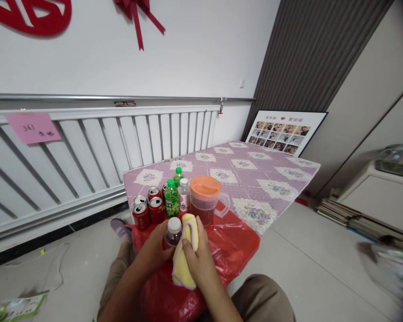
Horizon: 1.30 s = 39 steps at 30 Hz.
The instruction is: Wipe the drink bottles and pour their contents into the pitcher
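Observation:
My left hand (157,248) is closed around a clear bottle (173,231) with a white cap and dark liquid inside, held upright over a red plastic sheet (235,243). A folded yellow cloth (184,266) with a purple edge is gripped in my right hand (199,257), right beside the bottle. Just beyond stands a clear pitcher (206,212) with an orange lid and reddish liquid. To its left are a bottle with a white cap (184,197), a green bottle (171,199) and another green bottle (178,176) behind. Several drink cans (156,209) stand at the left.
A patterned purple cloth (221,174) covers the table. Behind it runs a white radiator (174,134) with a pink note (33,127). A photo board (285,132) leans at the far right. Stacked books (362,223) lie by a white cabinet (396,188).

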Each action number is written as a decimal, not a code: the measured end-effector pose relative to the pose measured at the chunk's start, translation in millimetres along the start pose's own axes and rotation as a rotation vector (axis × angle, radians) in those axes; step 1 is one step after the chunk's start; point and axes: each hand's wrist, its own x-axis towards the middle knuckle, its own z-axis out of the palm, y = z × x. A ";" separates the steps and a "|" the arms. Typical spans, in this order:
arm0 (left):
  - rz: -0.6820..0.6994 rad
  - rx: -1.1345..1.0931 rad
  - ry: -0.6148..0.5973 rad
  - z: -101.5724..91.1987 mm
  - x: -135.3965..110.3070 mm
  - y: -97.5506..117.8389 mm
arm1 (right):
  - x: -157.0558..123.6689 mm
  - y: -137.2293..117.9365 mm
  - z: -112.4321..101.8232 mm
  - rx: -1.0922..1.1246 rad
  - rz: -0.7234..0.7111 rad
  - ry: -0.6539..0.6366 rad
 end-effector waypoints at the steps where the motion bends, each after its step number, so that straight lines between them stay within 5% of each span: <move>1: 0.001 0.004 0.025 2.1 -0.1 -1.6 | -0.5 -5.2 -0.5 -0.027 -0.044 -0.004; 5: 0.023 0.016 0.109 10.8 -1.1 -11.1 | -1.1 -13.5 0.1 -0.116 -0.125 -0.046; 11: 0.010 0.062 0.171 15.6 -0.2 -17.1 | 0.2 3.5 1.9 -0.149 -0.057 -0.117; 18: -0.056 -0.041 0.095 15.4 2.4 -9.6 | -2.3 19.3 -4.6 -0.215 0.096 -0.298; 24: -0.010 -0.101 0.013 13.0 -3.9 -19.2 | -1.5 6.9 -5.8 -0.194 -0.013 -0.199; 30: -0.015 -0.137 0.107 21.4 -6.9 -34.4 | 0.4 -10.5 -1.7 -0.235 -0.144 -0.098; 39: -0.019 -0.074 0.205 27.5 -7.3 -32.5 | -2.9 27.3 3.4 -0.277 -0.033 -0.199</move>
